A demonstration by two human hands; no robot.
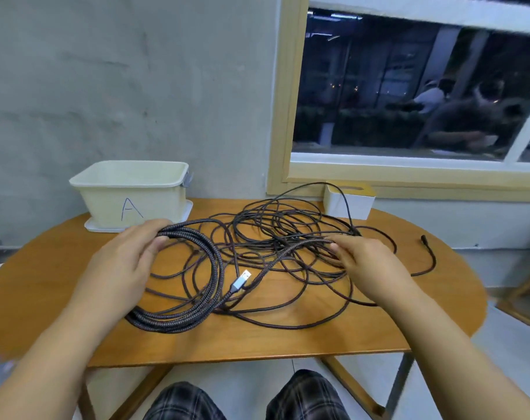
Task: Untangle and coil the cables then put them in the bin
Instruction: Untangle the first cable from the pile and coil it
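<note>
A thick braided cable (197,301) is wound into several loops at the table's front left. My left hand (127,256) grips the top of this coil between thumb and fingers. The cable's loose strand runs right to my right hand (363,262), which pinches it over the tangle. Its silver USB plug (241,281) lies between my hands. A tangle of thin dark cables (288,237) spreads across the table's middle, one end (424,239) trailing right. A cream bin (130,192) marked "A" stands at the back left, nothing visible inside.
The oval wooden table (288,341) stands against a grey wall. A white tissue box (348,200) with a yellow top sits at the back right, a thin cable arching over it. A window (409,86) is behind it. My knees show below the table's front edge.
</note>
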